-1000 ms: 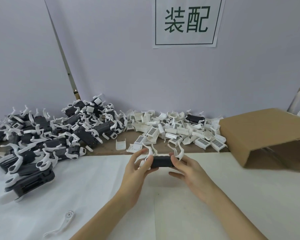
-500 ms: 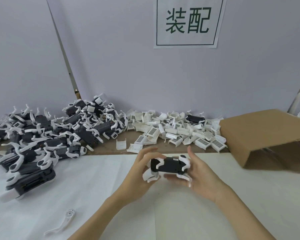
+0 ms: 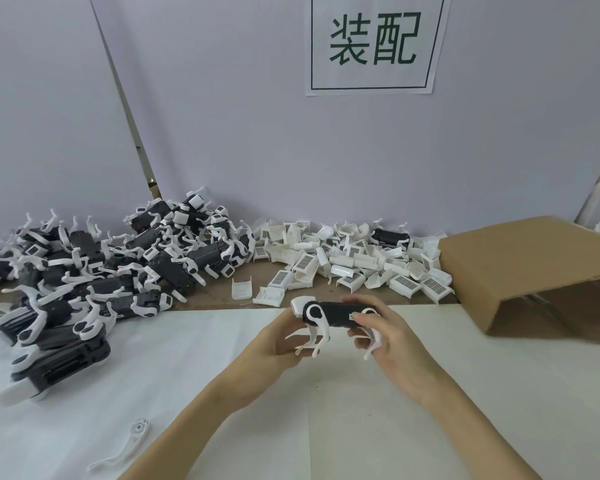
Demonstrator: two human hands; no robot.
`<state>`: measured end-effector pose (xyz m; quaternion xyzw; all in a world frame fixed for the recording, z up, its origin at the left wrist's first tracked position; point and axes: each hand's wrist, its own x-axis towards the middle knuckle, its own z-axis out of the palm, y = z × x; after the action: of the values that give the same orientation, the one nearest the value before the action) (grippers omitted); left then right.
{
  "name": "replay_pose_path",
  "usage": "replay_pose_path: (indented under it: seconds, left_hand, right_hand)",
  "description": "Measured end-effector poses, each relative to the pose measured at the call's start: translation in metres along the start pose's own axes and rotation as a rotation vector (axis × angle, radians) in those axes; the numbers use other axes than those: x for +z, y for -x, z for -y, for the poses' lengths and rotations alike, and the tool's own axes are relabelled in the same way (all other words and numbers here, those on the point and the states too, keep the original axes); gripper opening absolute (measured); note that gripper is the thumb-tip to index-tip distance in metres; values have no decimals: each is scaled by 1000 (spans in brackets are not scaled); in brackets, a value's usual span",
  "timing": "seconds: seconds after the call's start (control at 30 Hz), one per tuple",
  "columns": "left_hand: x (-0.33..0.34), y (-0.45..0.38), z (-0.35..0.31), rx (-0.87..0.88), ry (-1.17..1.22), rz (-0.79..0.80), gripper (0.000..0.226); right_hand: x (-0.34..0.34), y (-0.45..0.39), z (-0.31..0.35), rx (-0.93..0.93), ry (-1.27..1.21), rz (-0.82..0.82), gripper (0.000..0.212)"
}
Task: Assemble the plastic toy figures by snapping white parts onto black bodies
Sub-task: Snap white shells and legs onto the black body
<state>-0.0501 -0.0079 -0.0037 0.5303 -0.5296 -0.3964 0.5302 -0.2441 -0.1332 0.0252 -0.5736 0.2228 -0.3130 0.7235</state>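
Since a second ago the figure (image 3: 329,315) got flipped: legs were up, now they point down, body level and side-on to the camera, held in the air above the white tabletop (image 3: 153,375), between the two hands. Left hand (image 3: 278,344) grip: fingers curled loosely under the front end, around the front leg (image 3: 317,327); contact looks light. Right hand (image 3: 392,336) grip: thumb and fingers pinch the rear of the black body, a rear leg poking out between the fingers. Looks like a check of the leg seating, or set-up for the next white part; can't tell which. White cap already on the front end. To do it well: keep the right pinch on the body, not on the legs, they look thin and springy. Press each leg hub square into the body with the left thumb, push along the pin axis, no twisting. Watch for a gap at the hub ring; flush all round = seated. Next covers are in the white pile (image 3: 347,261) just behind the hands; done ones go on the heap (image 3: 94,271) at left. Loose leg (image 3: 122,448) lies near the tabletop front edge, well clear of the work.
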Motion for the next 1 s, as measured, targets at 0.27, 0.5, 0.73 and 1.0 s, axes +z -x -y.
replay_pose_path:
  seconds: [0.27, 0.5, 0.73, 1.0]
  left_hand:
    - [11, -2, -8, -103, 187, -203, 70]
    - [25, 0, -17, -18, 161, -497, 38]
    - [53, 7, -18, 395, -410, -722, 45]
    - [64, 11, -25, 503, -431, -649, 36]
  right_hand:
    - [-6, 5, -2, -154, 341, 135, 38]
    - [-4, 5, -4, -141, 474, 156, 57]
    - [16, -1, -39, -424, 793, 6, 53]
    - [11, -2, -42, -418, 733, 102, 52]
